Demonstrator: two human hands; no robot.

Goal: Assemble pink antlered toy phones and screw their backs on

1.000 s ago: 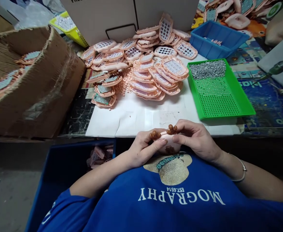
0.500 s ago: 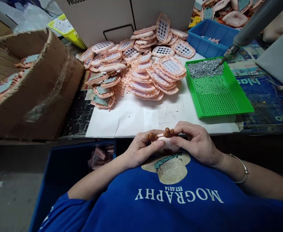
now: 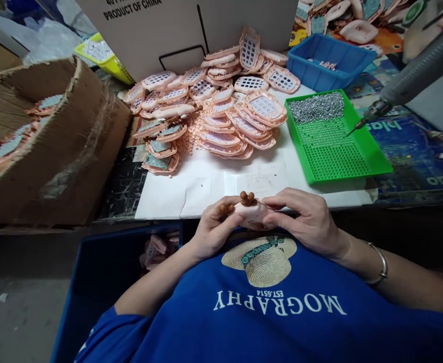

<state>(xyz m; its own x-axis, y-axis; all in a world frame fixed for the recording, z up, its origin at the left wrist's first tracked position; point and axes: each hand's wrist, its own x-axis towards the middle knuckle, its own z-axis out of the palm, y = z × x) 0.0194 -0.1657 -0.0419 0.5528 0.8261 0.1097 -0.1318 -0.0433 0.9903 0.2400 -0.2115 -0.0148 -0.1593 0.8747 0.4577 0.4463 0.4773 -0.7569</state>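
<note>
Just above the front of my blue shirt, a pale pink plastic toy casing point(image 3: 252, 214) with brown antler-like knobs point(image 3: 247, 198) is held between both hands. My left hand point(image 3: 214, 228) is closed round its left end, thumb on the near face, beside a second brown knob. My right hand point(image 3: 308, 222) pinches the right end between thumb and fingers. Part of the casing's underside and far side is hidden by my fingers. Beyond my hands, stacks of pink casing halves point(image 3: 265, 107) with rows of holes lie on the white sheet point(image 3: 206, 194).
A green tray point(image 3: 342, 164) of small screws point(image 3: 317, 107) stands to the right, with an electric screwdriver point(image 3: 406, 70) hanging over it. Behind it is a blue bin point(image 3: 329, 60). At left stands a cardboard box point(image 3: 89, 136) of casings with circuit boards; a blue crate point(image 3: 104, 272) sits below the table edge.
The casing has turned and shifted slightly left in my hands, showing more of its pale face. The screwdriver tip has swung right, off the screws.
</note>
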